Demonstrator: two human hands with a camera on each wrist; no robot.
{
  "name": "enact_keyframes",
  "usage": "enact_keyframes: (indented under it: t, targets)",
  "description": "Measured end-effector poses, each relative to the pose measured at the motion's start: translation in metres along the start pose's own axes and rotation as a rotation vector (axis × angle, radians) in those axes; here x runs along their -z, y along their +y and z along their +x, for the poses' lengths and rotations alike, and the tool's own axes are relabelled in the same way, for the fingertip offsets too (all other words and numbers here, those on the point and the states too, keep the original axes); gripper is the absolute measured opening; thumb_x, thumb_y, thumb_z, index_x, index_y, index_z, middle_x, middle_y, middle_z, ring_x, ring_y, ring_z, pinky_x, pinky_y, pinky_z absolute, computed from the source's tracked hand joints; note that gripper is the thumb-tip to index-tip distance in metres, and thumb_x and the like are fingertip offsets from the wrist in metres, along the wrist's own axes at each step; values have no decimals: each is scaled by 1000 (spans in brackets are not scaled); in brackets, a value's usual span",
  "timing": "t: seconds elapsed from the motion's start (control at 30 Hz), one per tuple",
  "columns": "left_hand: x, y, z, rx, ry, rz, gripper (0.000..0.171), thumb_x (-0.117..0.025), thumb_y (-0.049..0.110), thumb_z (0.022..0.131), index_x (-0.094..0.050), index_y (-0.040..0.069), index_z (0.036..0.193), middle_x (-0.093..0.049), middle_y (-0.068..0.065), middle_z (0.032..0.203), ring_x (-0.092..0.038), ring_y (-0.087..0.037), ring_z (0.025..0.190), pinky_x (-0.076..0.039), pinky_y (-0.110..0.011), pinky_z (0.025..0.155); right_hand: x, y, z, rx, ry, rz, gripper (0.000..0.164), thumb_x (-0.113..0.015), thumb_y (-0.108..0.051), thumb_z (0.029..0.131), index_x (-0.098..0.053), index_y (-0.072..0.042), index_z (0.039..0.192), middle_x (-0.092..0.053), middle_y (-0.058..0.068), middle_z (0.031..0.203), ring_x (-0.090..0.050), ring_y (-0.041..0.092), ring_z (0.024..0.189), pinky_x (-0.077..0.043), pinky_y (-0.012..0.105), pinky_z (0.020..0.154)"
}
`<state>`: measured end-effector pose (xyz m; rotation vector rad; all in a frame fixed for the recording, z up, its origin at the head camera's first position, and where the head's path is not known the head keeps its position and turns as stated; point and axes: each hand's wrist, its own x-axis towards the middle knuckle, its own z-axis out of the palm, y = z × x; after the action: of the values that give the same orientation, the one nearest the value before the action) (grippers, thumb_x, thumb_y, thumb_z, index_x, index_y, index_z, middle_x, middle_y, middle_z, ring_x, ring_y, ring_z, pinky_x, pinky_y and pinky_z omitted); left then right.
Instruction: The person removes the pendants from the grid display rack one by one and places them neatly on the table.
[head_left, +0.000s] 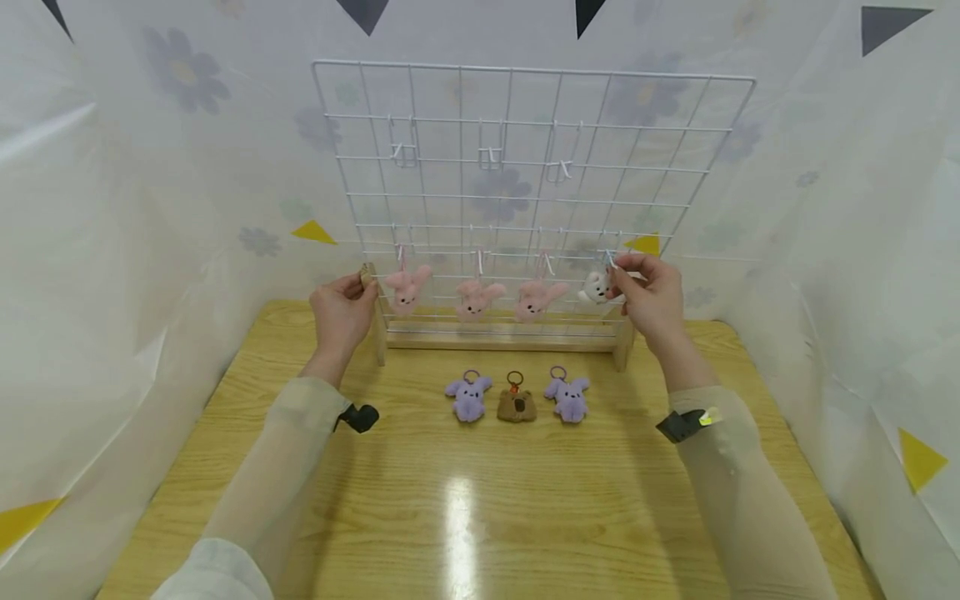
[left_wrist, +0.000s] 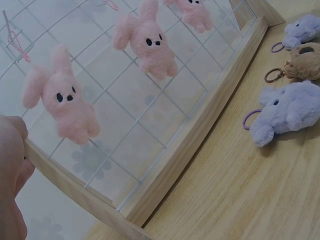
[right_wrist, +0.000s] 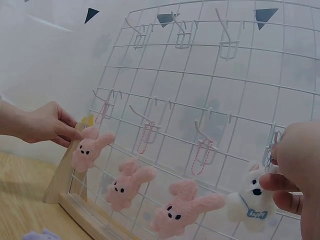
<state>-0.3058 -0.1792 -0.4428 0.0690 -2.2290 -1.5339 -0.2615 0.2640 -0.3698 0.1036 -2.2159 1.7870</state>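
My left hand (head_left: 343, 312) grips the top of the wooden side post (head_left: 367, 275) of a white wire grid rack (right_wrist: 160, 75). At the rack's right end, my right hand (head_left: 651, 296) pinches the chain of a white plush keychain (right_wrist: 252, 197), which has a blue "happy" tag and hangs against the grid by a hook. The fingers cover part of the plush and the hook. Along the same row, three pink bunny keychains (head_left: 406, 290) hang from white hooks (right_wrist: 205, 137) by pink bead chains.
In front of the rack, two purple plush keychains (head_left: 469, 400) lie on the wooden table (head_left: 375, 517), with a brown plush keychain (head_left: 517, 407) between them. Three white hooks (head_left: 490, 156) without keychains sit on the upper grid. Patterned white sheeting (head_left: 187, 167) surrounds the table.
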Motion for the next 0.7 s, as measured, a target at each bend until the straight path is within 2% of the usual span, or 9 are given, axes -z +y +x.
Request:
enact_keyframes:
  t: [0.17, 0.37, 0.5, 0.7]
  targets:
    - [1, -1, 0, 11, -5, -4, 31, -71, 14, 102, -74, -7, 125, -76, -24, 112, -76, -30, 104, -63, -27, 82, 3, -2, -3, 17, -19, 7, 19, -68, -11, 105, -68, 4, 116, -69, 8, 104, -67, 14, 70, -46, 20, 45]
    - [1, 0, -1, 20, -12, -5, 32, -72, 14, 102, -73, -7, 126, -75, -24, 113, -76, -30, 105, -63, -27, 83, 5, -4, -6, 15, -31, -6, 18, -69, -12, 105, -68, 3, 115, -69, 6, 100, -67, 14, 71, -46, 21, 46]
    - [1, 2, 0, 11, -8, -6, 30, -72, 13, 102, -74, -8, 124, -76, -24, 112, -76, -30, 103, -63, -28, 82, 6, -7, -10, 22, -32, -12, 11, -69, -11, 105, -71, -2, 111, -68, 6, 97, -67, 16, 71, -46, 23, 45]
    - [0, 3, 0, 12, -2, -12, 28, -72, 10, 101, -74, -9, 122, -76, -24, 110, -76, -31, 101, -62, -23, 79, 7, -9, -15, 14, -30, -29, 20, -69, -15, 106, -68, 2, 115, -68, 6, 97, -67, 17, 71, -46, 23, 46]
